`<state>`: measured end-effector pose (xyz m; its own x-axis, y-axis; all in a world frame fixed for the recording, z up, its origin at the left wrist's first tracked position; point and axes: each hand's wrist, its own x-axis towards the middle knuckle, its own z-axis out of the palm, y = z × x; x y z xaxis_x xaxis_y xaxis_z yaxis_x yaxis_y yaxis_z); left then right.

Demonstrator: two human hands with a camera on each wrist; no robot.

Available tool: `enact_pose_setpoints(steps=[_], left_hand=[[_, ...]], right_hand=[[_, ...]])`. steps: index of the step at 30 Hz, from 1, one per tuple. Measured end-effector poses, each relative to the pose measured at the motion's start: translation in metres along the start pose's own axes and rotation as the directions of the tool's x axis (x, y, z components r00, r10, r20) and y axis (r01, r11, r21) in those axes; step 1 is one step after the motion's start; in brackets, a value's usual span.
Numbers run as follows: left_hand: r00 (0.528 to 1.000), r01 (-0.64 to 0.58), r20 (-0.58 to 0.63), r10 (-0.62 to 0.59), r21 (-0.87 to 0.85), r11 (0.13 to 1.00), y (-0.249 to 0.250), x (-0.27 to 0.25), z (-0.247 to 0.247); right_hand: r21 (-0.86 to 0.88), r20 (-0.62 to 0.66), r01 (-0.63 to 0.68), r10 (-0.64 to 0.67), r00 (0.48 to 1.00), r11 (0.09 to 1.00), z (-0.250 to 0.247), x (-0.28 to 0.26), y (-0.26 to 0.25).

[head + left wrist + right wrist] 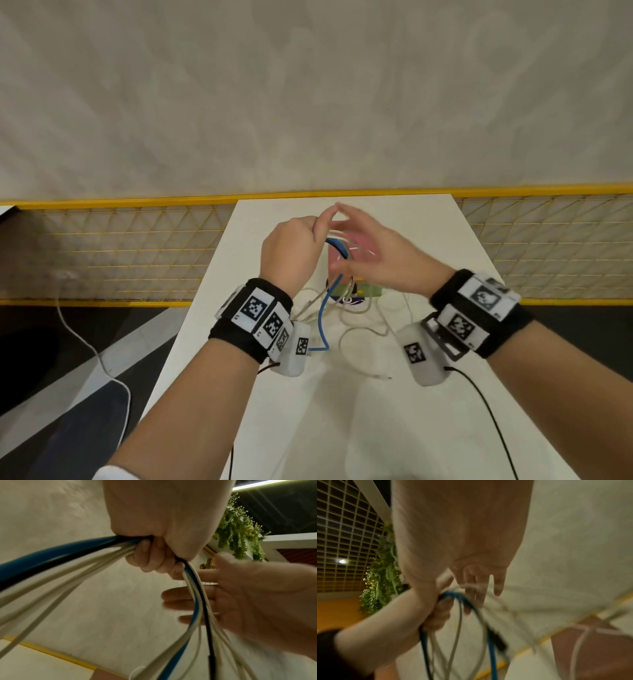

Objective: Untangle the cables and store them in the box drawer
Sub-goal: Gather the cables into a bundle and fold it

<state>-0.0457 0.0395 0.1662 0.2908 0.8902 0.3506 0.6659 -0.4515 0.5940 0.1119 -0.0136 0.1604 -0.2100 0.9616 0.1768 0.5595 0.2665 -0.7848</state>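
Above the white table (pixel 376 428), my left hand (pixel 291 246) (pixel 154 555) grips a bundle of cables (pixel 337 248) (pixel 51 561): one blue, one black and several white. The bundle loops through the fist and hangs down on both sides. The blue cable (pixel 323 315) (pixel 491 642) and white ends (pixel 373 373) trail onto the table. My right hand (pixel 366 240) (pixel 180 597) (pixel 481 586) is beside the loop, fingers straight and spread, touching the white strands. A pink box (pixel 358 240) (pixel 590 649) lies under the hands, mostly hidden, with a white cable across it.
A yellow railing with wire mesh (pixel 137 253) runs behind and to both sides of the table. A white cord (pixel 85 342) lies on the floor at the left. Black leads (pixel 486 411) run from the wrist cameras. Green plants (pixel 240 534) hang on a wall.
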Motion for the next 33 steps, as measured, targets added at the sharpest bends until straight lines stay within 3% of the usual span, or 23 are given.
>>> enact_pose_setpoints(steps=[5, 8, 10, 12, 14, 16, 19, 25, 29, 33], left_hand=[[0.993, 0.028, -0.108, -0.051, -0.207, 0.978, -0.01, 0.002, -0.005], [0.993, 0.106, -0.032, -0.116, -0.234, 0.967, -0.02, -0.002, -0.003], [0.992, 0.129, 0.036, -0.124, -0.183, 0.975, -0.026, -0.001, -0.003], [0.999, 0.033, 0.038, -0.031, -0.055, 0.998, -0.03, 0.003, -0.004], [0.993, -0.121, 0.012, 0.122, -0.07, 0.99, -0.022, 0.002, -0.006], [0.964, -0.223, 0.127, 0.235, -0.098, 0.97, -0.007, -0.002, -0.002], [0.94, -0.187, 0.298, 0.164, 0.051, 0.981, -0.003, -0.007, 0.008], [0.948, -0.21, 0.28, 0.155, 0.176, 0.962, -0.01, 0.0, -0.003], [0.982, -0.087, 0.169, 0.089, -0.018, 0.996, -0.015, 0.009, -0.006], [0.999, -0.018, 0.038, 0.027, -0.239, 0.971, -0.01, 0.013, -0.01]], right_hand=[[-0.074, 0.024, -0.03, 0.032, 0.999, 0.997, 0.013, 0.009, 0.012], [-0.049, 0.152, -0.037, 0.044, 0.987, 0.998, 0.004, 0.011, 0.009], [-0.032, 0.137, -0.036, 0.04, 0.99, 0.999, 0.004, 0.014, 0.009], [-0.11, 0.092, -0.017, 0.027, 0.995, 0.994, 0.008, 0.018, 0.014], [-0.211, 0.085, 0.028, -0.01, 0.996, 0.977, 0.015, 0.02, 0.017], [-0.281, 0.113, 0.083, -0.053, 0.992, 0.956, 0.022, 0.022, 0.015], [-0.257, 0.103, 0.093, -0.068, 0.992, 0.962, 0.021, 0.022, 0.01], [-0.117, 0.034, 0.014, -0.01, 0.999, 0.993, -0.009, 0.019, 0.016], [-0.188, 0.064, 0.052, -0.04, 0.997, 0.981, -0.019, 0.012, 0.017], [-0.205, 0.048, 0.028, -0.019, 0.999, 0.978, -0.018, 0.01, 0.024]])
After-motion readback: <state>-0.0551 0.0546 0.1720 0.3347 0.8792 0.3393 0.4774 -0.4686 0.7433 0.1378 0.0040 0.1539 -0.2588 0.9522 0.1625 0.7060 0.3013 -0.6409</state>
